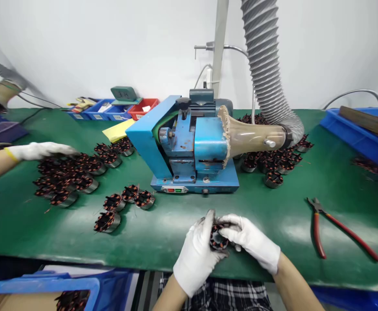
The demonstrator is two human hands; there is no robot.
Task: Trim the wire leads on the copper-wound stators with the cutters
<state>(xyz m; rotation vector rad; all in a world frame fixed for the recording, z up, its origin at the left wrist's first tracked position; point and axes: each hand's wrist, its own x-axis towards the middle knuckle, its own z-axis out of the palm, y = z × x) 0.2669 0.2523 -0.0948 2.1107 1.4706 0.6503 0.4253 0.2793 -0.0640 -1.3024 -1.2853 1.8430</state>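
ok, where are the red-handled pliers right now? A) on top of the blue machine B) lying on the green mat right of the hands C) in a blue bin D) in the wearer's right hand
B: the red-handled pliers lie untouched on the green mat, well right of the right hand, which with the left hand holds a wound stator.

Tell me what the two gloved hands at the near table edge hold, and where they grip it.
Both hold one copper-wound stator: the left hand cups its left side, the right hand grips its right side and top rim.
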